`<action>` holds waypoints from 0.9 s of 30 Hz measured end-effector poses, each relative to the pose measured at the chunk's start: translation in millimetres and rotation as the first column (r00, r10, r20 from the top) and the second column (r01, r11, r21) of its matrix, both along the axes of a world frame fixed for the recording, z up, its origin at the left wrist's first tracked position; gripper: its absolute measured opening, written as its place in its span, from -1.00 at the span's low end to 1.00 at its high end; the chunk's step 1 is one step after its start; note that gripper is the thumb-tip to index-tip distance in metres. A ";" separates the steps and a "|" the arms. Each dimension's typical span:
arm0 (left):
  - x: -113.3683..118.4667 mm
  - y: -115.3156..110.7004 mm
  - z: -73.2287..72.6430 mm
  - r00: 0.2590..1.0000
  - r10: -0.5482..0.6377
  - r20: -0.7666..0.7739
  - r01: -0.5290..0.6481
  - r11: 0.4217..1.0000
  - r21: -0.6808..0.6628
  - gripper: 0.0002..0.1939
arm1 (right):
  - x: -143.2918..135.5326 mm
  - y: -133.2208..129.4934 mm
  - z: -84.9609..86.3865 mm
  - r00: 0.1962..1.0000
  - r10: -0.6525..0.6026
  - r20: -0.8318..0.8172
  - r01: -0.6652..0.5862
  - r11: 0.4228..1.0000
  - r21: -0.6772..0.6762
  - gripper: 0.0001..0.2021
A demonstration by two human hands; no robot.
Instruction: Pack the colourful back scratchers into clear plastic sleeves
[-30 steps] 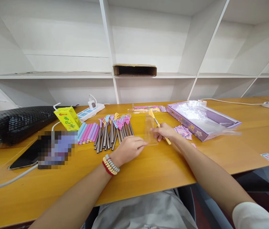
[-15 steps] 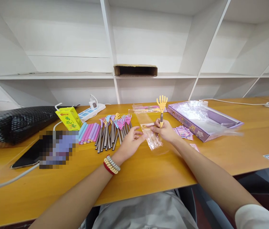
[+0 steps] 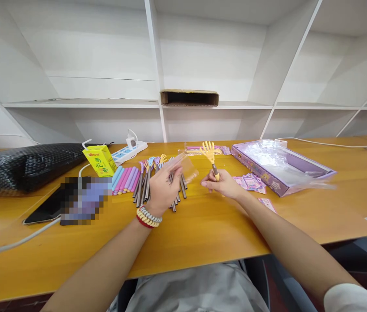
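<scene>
My left hand (image 3: 165, 186) is closed on a clear plastic bag (image 3: 188, 170), raised above the table. In my right hand (image 3: 225, 183) is a short yellow back scratcher (image 3: 208, 152), gripped near its lower end with its claw-shaped head pointing up. A small gap separates the bag from the back scratcher. Partly hidden behind my left hand lies a pile of metal back scratcher rods (image 3: 142, 186) with coloured hand-shaped heads. Left of the pile are pink, purple and blue handles (image 3: 127, 180) in a row.
Printed cards (image 3: 250, 182) lie beside a purple display box (image 3: 276, 187) on the right. Behind my hands are bagged items (image 3: 196, 150). A yellow drink carton (image 3: 99, 161), power strip (image 3: 131, 151), phone (image 3: 43, 208) and black wrapped bundle (image 3: 34, 167) stand left.
My left hand has taken the plastic bag from beside my right hand and moved it left and up. The back scratcher stays in my right hand, now tilted left.
</scene>
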State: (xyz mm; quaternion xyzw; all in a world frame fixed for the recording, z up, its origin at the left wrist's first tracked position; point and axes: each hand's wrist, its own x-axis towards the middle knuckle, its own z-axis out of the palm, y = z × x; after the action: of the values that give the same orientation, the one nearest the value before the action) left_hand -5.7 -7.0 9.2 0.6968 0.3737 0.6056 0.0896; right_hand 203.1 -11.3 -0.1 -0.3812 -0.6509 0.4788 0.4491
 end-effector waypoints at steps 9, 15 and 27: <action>1.9 10.1 -1.1 0.911 -0.074 0.405 0.202 0.938 -0.283 -0.74 | 2.9 4.7 -3.5 0.985 -0.102 0.135 0.093 0.993 0.073 -0.58; 6.9 18.1 -2.1 0.707 -0.062 0.705 0.446 0.812 -0.376 -0.76 | 5.6 1.5 2.6 0.935 -0.011 0.356 0.004 1.000 0.020 -0.64; -1.0 21.2 4.8 0.590 -0.017 0.808 0.470 0.820 -0.326 -0.71 | 19.5 11.1 -2.3 0.903 0.070 0.423 -0.103 0.993 0.055 -0.59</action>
State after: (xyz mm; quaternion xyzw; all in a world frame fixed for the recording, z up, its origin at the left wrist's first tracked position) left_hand -6.7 14.2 14.1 0.3629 0.3398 0.7041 0.5070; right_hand 222.7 -0.2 -2.4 -0.4287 -0.7665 0.3797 0.2908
